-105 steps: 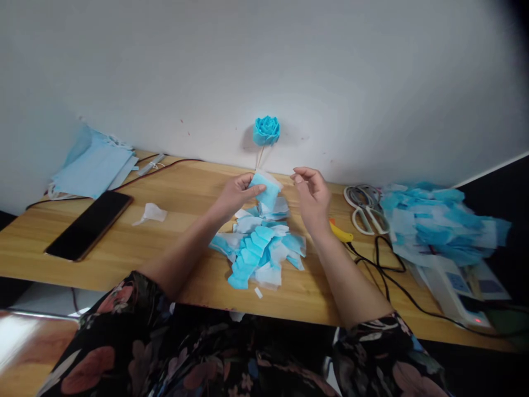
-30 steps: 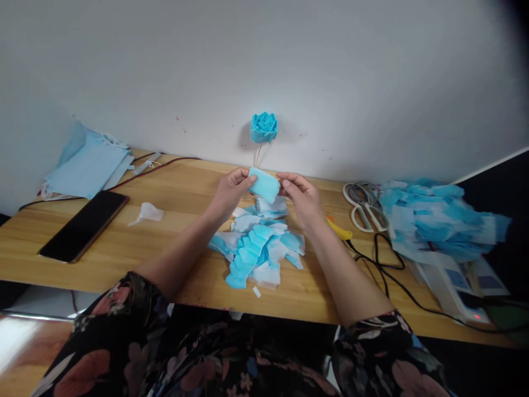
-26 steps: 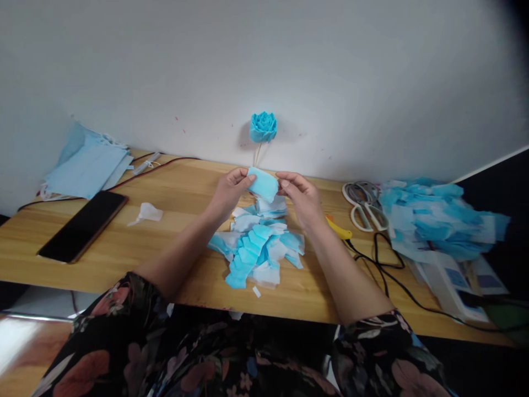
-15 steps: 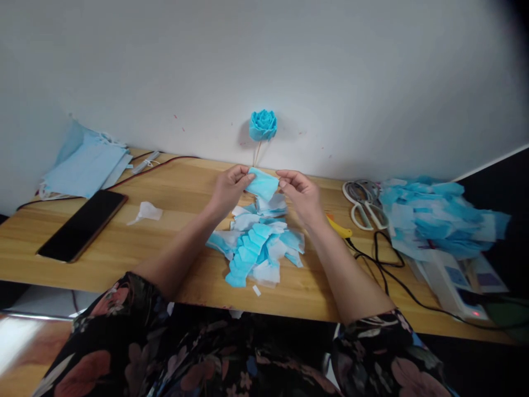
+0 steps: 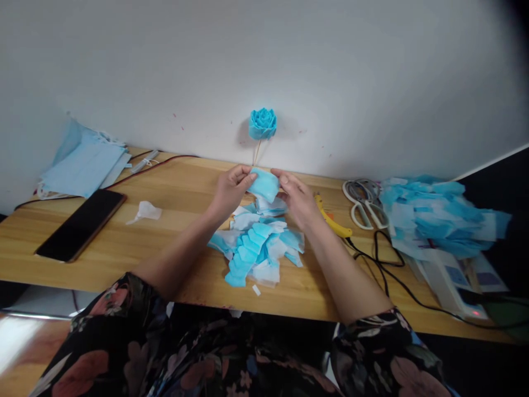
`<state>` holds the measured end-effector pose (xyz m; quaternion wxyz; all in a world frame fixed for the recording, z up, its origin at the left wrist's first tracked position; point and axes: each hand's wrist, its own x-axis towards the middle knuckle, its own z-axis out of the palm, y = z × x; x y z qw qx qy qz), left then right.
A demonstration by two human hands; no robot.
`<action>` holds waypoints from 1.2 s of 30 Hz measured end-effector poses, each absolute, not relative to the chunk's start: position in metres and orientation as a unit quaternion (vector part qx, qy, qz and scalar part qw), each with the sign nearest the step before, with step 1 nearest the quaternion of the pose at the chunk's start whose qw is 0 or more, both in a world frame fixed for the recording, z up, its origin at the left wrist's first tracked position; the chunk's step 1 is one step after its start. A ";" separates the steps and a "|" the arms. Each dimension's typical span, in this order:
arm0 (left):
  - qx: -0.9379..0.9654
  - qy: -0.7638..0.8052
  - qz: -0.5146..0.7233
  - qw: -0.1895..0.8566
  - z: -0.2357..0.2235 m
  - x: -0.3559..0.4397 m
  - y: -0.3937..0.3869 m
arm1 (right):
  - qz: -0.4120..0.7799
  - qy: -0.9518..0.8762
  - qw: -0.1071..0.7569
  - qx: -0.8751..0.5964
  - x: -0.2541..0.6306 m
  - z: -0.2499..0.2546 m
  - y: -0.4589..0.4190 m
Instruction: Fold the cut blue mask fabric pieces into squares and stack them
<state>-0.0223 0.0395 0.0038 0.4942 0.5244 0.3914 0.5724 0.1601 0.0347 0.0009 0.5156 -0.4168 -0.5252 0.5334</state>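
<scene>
Fabric piece (image 5: 265, 184) being held between left hand (image 5: 230, 191) and right hand (image 5: 298, 198).
Opposite edges are being pinched, one by each; no clear long axis is being shown.

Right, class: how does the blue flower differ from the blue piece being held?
The flower has layered petals; the held piece looks smooth and plain. The flower tops a thin stick; the held piece is in the left hand, the right hand at its other edge. The flower is deeper blue; the held piece, paler. Both are blue.
</scene>
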 end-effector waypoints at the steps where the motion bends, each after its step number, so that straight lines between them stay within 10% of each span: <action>1: 0.523 0.389 0.571 0.499 0.003 -0.021 0.039 | 0.547 -0.513 0.513 -0.418 0.158 0.001 0.034; 11: 0.530 0.410 0.584 0.458 0.010 -0.022 0.032 | 0.370 -0.529 0.598 -0.474 0.160 0.002 0.036; 18: 0.442 0.318 0.504 0.671 -0.002 -0.017 0.033 | 0.058 -0.777 0.491 -0.390 0.156 0.003 0.025; 36: 0.387 0.336 0.532 0.673 -0.006 -0.022 0.041 | 0.189 -0.652 0.559 -0.476 0.162 0.008 0.027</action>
